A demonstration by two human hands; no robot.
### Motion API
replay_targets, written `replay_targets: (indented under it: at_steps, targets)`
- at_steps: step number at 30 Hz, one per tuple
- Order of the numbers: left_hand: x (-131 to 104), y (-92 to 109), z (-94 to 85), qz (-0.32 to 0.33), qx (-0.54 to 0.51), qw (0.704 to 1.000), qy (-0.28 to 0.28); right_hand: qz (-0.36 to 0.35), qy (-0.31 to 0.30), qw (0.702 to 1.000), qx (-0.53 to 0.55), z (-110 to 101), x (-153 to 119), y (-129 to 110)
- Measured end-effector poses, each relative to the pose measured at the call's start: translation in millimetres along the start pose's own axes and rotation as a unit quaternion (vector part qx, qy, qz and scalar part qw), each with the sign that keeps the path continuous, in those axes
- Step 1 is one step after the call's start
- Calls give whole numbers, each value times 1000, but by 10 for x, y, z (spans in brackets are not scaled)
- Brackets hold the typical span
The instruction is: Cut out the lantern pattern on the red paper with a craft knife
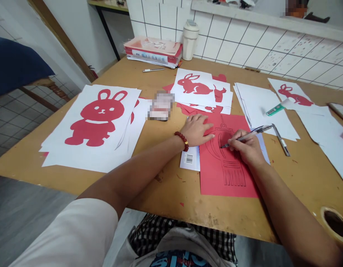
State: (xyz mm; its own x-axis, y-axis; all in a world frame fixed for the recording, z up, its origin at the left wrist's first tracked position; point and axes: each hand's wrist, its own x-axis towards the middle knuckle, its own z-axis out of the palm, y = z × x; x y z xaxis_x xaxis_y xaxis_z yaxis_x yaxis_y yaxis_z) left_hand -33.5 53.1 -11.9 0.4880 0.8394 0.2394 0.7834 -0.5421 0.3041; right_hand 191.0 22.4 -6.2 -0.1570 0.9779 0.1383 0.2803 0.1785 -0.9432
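Note:
A sheet of red paper (213,181) lies on the table before me, bearing a dark line drawing of a tasselled lantern. Flat on its upper left edge rests my left hand (197,129), fingers spread. A beaded bracelet (182,141) circles that wrist. My right hand (245,146) grips a pen (247,136), its tip touching the paper on the lantern's body. Under the red sheet is a white and blue booklet (190,158) with a barcode, mostly covered. To the right of my right hand lies a slim cutter knife (281,140).
White sheets with a red rabbit (96,129) lie left; another rabbit sheet (193,88) sits behind the red paper. A glue stick (278,106) rests on white paper. Farther back stand a paper stack (153,52) and a white tumbler (190,40). A round container (335,224) is lower right.

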Motion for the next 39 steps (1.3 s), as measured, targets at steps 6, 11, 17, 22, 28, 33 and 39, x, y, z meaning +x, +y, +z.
replay_targets:
  at_steps: [6,11,17,22,28,33,39]
  targets:
    - [0,1,-3,0,4,1000,-1,4,-6,1000,3,-7,-7,-10]
    - [1,3,-6,0,1,1000,-1,4,-8,1000,-1,-8,-7,-25]
    - [3,4,-2,-3,-8,1000,0,11,-13,1000,0,-12,-9,-19]
    - [1,2,-4,-2,-3,1000,-1,14,-7,1000,0,-11,-13,-37]
    - [-1,4,-8,-5,-5,1000,-2,14,-17,1000,-1,-16,-17,-58]
    - [1,2,-2,-1,-2,1000,1,10,-26,1000,7,-36,-20,-22]
    - [1,-4,0,-2,0,1000,-4,4,-35,999,12,-50,-39,5]
